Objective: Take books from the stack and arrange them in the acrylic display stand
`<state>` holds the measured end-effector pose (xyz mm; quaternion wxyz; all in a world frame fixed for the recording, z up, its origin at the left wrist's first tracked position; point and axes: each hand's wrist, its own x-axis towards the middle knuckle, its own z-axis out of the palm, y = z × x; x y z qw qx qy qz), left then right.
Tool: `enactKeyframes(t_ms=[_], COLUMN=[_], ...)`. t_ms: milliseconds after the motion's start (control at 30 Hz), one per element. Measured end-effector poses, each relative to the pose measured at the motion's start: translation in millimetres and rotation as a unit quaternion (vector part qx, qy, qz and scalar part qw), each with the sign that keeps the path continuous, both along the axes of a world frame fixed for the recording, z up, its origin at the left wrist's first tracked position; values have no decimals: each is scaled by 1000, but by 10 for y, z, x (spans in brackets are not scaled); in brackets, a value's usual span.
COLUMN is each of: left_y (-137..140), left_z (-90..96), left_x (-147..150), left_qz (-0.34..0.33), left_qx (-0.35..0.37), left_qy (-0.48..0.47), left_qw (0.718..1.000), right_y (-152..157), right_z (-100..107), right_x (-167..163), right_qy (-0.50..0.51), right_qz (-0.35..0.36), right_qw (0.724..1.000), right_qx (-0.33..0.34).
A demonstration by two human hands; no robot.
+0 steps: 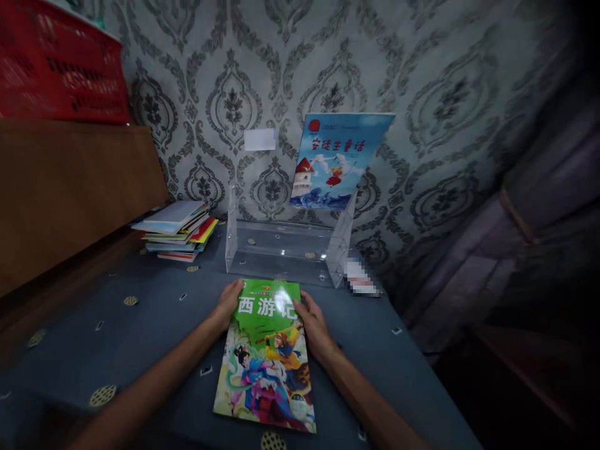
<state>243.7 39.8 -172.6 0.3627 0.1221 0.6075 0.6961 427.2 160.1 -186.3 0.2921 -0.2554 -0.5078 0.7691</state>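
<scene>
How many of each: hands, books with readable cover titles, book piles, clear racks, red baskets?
Hands: 2 (left hand, right hand)
Titled books: 2 (green book, blue book)
Book pile: 1
Clear rack: 1
Red basket: 1
Total: 7

I look from my head, above and behind my fingers (313, 310), facing forward and down. The view is near enough to show both forearms (162, 370), running up from its bottom edge to my fingers and the book (267, 356) between them, just below its middle. Past my fingers it meets the wall (403, 56), spreading from the basket (60, 65) far left to the curtain (548, 187) far right.
</scene>
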Motion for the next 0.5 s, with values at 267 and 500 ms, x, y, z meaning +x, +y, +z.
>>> enactKeyframes(t_ms=[267, 500], left_y=[-54, -101], left_z=[-76, -270], left_x=[-49, -20], left_qz=[-20, -94], left_qx=[-27, -97], left_qy=[271, 572], left_qw=[962, 809], right_y=[179, 69], right_z=[-296, -189], right_x=[-9, 72], right_qy=[-99, -200], right_qz=[-96, -112], right_qw=[950, 798], right_qx=[280, 557])
